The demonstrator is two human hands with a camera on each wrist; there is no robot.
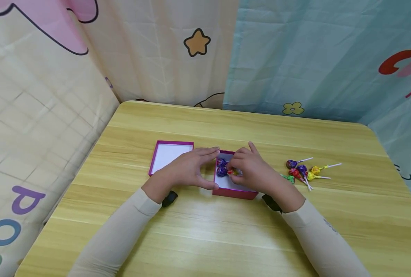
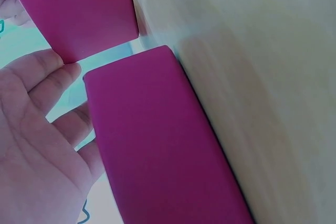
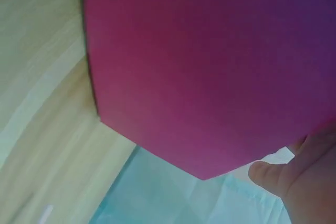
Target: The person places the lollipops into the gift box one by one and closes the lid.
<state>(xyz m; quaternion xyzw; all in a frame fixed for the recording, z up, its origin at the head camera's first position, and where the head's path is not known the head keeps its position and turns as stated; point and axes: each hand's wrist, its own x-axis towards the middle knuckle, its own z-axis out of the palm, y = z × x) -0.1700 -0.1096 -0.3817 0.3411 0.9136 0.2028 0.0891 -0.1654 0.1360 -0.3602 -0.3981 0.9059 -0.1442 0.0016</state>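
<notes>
A small magenta box [image 1: 235, 194] with a white inside stands upright on the table. Purple-wrapped lollipops [image 1: 221, 171] lie along its left inner side. My right hand [image 1: 252, 168] reaches into the box, its curled fingers pinching a red-and-yellow lollipop [image 1: 230, 172]; the stick is hidden beneath the hand. At the box's left side, my left hand [image 1: 191, 168] spreads its thumb and fingers, and in the left wrist view its fingertips touch the box wall [image 2: 79, 14]. Just left of the box, the lid [image 1: 170, 156] lies with its white inside up, partly behind the left hand.
Several loose lollipops [image 1: 302, 168] in purple, red and yellow wrappers lie to the right, with a green one [image 1: 289, 178] partly behind my right wrist. The wooden table [image 1: 205, 234] backs onto printed curtains [image 1: 170, 57].
</notes>
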